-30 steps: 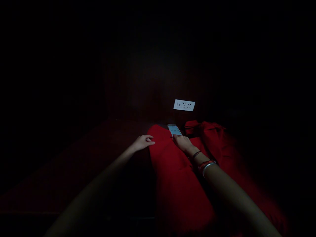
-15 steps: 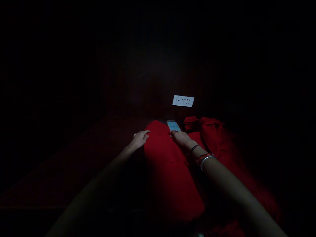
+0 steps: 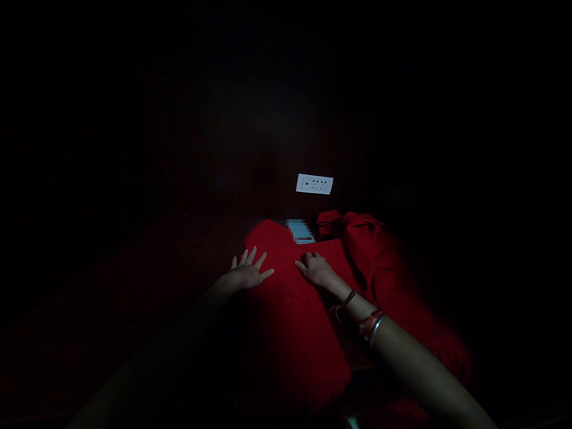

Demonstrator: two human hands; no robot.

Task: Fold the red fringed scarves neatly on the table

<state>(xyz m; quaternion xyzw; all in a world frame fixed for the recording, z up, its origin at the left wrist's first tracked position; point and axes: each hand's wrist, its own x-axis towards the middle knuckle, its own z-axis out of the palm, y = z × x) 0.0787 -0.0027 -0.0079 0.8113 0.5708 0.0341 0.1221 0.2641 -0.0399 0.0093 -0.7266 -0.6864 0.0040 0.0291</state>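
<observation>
A long red fringed cloth [image 3: 292,333], like a scarf, lies spread out in front of me. On its left edge my left hand [image 3: 250,273] rests palm down, fingers spread. My right hand [image 3: 318,269], wearing bracelets at the wrist, lies on the cloth's upper right part, thumb apart and the other fingers slightly bent. Just beyond the right hand is a phone [image 3: 305,240] with a lit, partly blurred screen, lying at the cloth's far edge. Neither hand touches the phone.
More red cloth [image 3: 364,235] lies bunched to the right, its fringe trailing toward me. A white socket plate [image 3: 314,184] is on the dark wall behind. The dark surface [image 3: 147,268] stretches to the left. Most of the surroundings are too dark to make out.
My right hand has come off the phone and back onto the red cloth. My left hand has moved onto the cloth and spread its fingers. The view has shifted slightly right.
</observation>
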